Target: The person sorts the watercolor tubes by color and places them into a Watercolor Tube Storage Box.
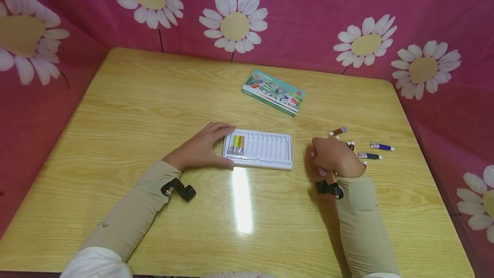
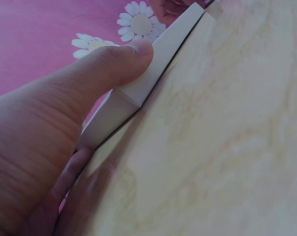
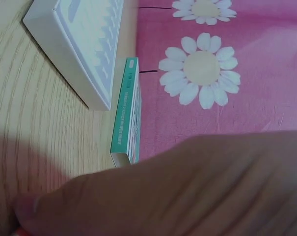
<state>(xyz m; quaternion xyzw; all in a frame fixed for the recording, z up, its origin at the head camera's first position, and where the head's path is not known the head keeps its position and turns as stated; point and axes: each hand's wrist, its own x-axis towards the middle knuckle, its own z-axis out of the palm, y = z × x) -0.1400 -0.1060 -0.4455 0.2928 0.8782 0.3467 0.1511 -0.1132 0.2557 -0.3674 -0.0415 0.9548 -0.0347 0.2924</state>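
Tray (image 1: pixel 266 149), probably light and stiff, sits well inside the edges of the table (image 1: pixel 285 226), its walls our best hold; our left hand (image 1: pixel 200 149) clamps one end, our right hand (image 1: pixel 335 155) we cannot tell.

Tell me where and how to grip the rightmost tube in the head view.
Probably best: pinch the rightmost tube at mid-body, coming from above, finger and thumb across its width. It lies flat and slim, apart from the tube nearest it, leaving both long sides free.
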